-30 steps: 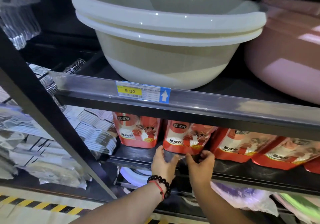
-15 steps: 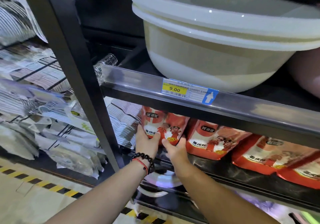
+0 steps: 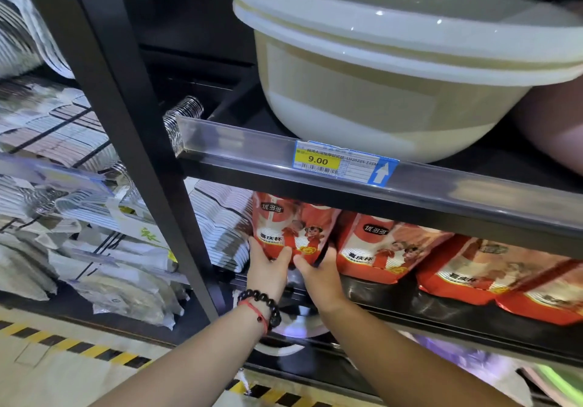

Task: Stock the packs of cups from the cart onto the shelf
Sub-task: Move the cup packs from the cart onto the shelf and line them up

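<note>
Both hands, the left hand [image 3: 268, 268] and right hand [image 3: 318, 272], gripped a glossy red plastic pack of cups [image 3: 290, 227] at the left front edge of the black metal shelf [image 3: 441, 309]; it likely needed squaring upright against its neighbour.

Dim store aisle, light from overhead. Sharp glare spots on the cream basin [image 3: 394, 69] rim and a pale sheen along the clear price rail [image 3: 252, 148]. Deep shadow under the shelves. Left edge smeared by motion blur, packaged goods [image 3: 47, 141] soft. Wide-angle bends the black upright [image 3: 132, 122]. Purple-green colour fringing lower right.
</note>
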### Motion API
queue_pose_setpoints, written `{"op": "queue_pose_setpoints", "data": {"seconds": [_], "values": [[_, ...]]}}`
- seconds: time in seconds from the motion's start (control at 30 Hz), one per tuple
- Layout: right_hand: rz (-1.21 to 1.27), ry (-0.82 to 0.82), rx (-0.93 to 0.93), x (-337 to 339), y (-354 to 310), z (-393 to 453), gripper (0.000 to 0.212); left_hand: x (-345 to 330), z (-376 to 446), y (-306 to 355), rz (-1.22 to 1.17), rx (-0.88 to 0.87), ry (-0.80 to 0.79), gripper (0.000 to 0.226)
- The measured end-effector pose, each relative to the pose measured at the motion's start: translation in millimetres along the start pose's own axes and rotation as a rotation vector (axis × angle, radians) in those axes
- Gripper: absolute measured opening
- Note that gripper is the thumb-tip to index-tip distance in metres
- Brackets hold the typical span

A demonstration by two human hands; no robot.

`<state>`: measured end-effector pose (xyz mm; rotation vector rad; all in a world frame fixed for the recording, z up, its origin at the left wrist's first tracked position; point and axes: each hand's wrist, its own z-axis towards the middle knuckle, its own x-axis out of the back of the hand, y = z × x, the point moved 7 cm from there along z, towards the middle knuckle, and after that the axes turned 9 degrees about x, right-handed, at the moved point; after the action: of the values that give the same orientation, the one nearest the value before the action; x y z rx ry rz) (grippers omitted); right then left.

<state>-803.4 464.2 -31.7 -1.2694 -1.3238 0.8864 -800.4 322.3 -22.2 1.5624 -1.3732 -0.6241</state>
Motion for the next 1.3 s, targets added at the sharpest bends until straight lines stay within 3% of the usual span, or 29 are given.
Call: {"op": "queue_pose_setpoints", "data": {"seconds": [0.07, 0.2, 0.3, 0.43, 0.57, 0.67, 0.77, 0.9, 0.97, 1.1, 1.3], "values": [[0.043, -0.007, -0.006, 7.0, 9.3, -14.2, 0.048, -7.0, -8.0, -22.2, -0.074, 0.059, -0.053, 0.084], [0.133, 0.129, -0.173, 35.4, 42.3, -30.4, 0.011, -27.1, -11.4, -45.0, -0.487, 0.351, -0.202, 0.063], [0.41, 0.225, -0.313, 48.2, 56.7, -34.9, 0.012, -30.5, -4.3, -34.2, -0.639, 0.453, -0.226, 0.037], [0.823, 0.32, -0.394, 59.0, 53.9, -32.7, 0.025, -33.4, 6.7, -22.7, -0.762, 0.494, -0.226, 0.039], [0.868, 0.315, -0.393, 67.2, 44.8, -18.2, 0.04, -33.3, 16.0, -30.7, -0.7, 0.499, -0.169, 0.036], [0.791, 0.302, -0.417, 70.6, 41.4, -12.7, 0.039, -33.5, 17.7, -36.8, -0.658, 0.498, -0.172, 0.047], [0.621, 0.329, -0.36, 84.0, 45.0, -15.3, 0.025, -29.3, 17.9, -38.1, -0.589, 0.415, -0.172, 0.048], [-0.095, 0.404, -0.131, 121.7, 34.7, -25.8, 0.034, -20.4, 16.2, -42.5, -0.188, 0.271, -0.049, 0.064], [-0.319, 0.359, -0.094, 127.4, 24.0, -25.4, 0.035, -21.3, 14.3, -38.7, -0.16, 0.284, -0.046, 0.048], [-0.427, 0.367, -0.119, 130.2, 18.0, -17.3, 0.037, -19.3, 20.1, -22.6, -0.223, 0.292, -0.016, 0.025], [-0.376, 0.448, -0.104, 125.0, 25.6, -14.0, 0.037, -16.5, 25.7, -24.3, -0.171, 0.269, 0.024, 0.027]]}}
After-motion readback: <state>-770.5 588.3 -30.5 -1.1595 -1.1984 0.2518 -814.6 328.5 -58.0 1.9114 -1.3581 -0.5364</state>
